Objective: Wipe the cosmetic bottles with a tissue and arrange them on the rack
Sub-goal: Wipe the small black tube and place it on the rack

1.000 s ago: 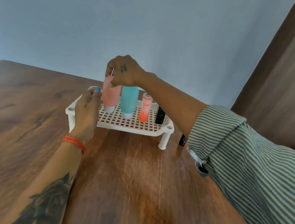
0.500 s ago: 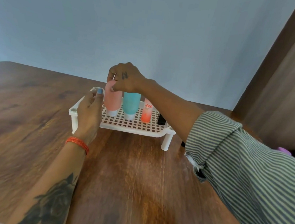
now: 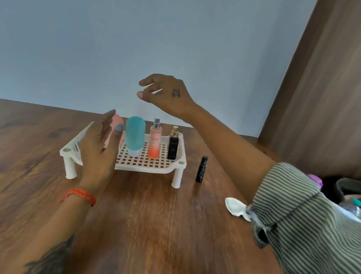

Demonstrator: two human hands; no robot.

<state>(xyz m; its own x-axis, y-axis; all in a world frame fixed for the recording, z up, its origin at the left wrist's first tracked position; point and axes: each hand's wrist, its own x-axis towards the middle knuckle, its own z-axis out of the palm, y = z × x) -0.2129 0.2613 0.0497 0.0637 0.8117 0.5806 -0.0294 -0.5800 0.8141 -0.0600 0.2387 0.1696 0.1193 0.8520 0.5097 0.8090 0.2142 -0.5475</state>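
Four bottles stand in a row on the white rack [image 3: 142, 166]: pink [image 3: 118, 122], teal [image 3: 134, 135], orange [image 3: 154, 142], black [image 3: 172, 146]. One small dark bottle [image 3: 201, 169] stands on the table [image 3: 156, 233] just right of it. One tissue [image 3: 235, 208] lies near right. Left hand [image 3: 100, 149] and right hand [image 3: 168, 94] are both relaxed, holding nothing.

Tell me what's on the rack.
Four bottles stand on the rack: pink, mostly covered by the left hand, teal, an orange spray, and black. The rack's left part is hidden.
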